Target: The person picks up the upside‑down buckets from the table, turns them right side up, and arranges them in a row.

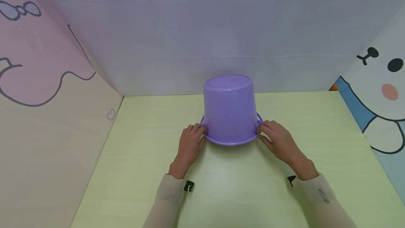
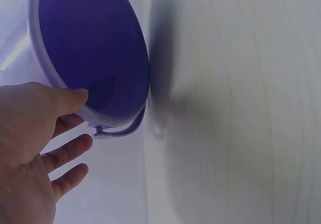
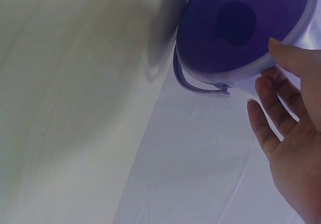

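Observation:
A purple plastic bucket (image 1: 230, 112) is upside down over the table, its base up and its open mouth down. On the left side of its rim, my left hand (image 1: 190, 143) pinches the edge between thumb and forefinger. The opposite side is pinched by my right hand (image 1: 280, 143) in the same way. In the left wrist view the bucket's dark inside (image 2: 95, 38) shows, with the near rim tilted up off the table and the far edge close to it. The bucket's handle (image 3: 193, 86) hangs at the far side in the right wrist view.
The pale yellow-green table (image 1: 234, 192) spreads around the bucket. A white sheet (image 1: 190, 31) rises behind its back edge. Printed panels stand at both sides, a pink and cream one (image 1: 41, 45) on the left and one with a white cartoon animal (image 1: 376, 80) on the right.

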